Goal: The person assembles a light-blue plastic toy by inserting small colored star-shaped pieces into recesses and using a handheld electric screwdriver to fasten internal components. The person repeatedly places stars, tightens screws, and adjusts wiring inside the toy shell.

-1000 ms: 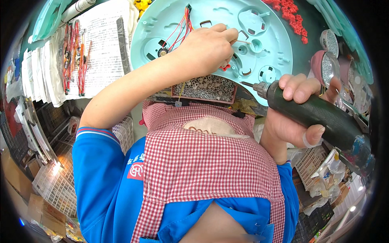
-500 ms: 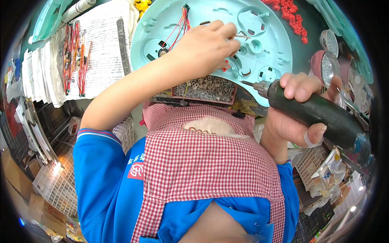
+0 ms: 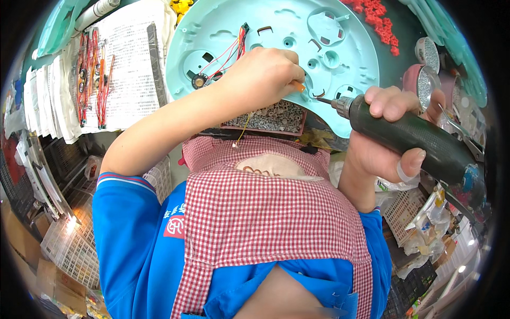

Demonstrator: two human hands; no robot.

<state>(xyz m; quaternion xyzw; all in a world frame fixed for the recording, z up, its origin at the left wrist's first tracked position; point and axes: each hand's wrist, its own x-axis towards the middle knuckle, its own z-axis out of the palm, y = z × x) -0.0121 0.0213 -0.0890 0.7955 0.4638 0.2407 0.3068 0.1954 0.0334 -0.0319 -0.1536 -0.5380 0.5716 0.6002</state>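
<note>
My left hand (image 3: 268,74) is closed over the near part of a turquoise plastic shell (image 3: 260,15), with a small orange piece (image 3: 298,86) showing at its fingertips. My right hand (image 3: 371,159) grips a dark powered screwdriver (image 3: 419,135), its bit pointing left at the shell's near right edge, close to the orange piece. A round black speaker (image 3: 199,81) with red wires (image 3: 227,59) lies in the shell, left of my left hand. Below my left wrist, a thin yellow wire (image 3: 244,130) with a white end hangs down; its upper end is hidden.
A pink tray of small screws (image 3: 276,119) sits between the shell and my apron. Wired parts (image 3: 95,80) lie on printed sheets at left. Red plastic pieces (image 3: 378,24) are at the far right, near bowls of small metal parts (image 3: 426,85).
My left hand has drawn nearer to me and slightly left across the shell, uncovering its middle. The orange piece now shows at its fingertips. My right hand keeps its grip on the screwdriver.
</note>
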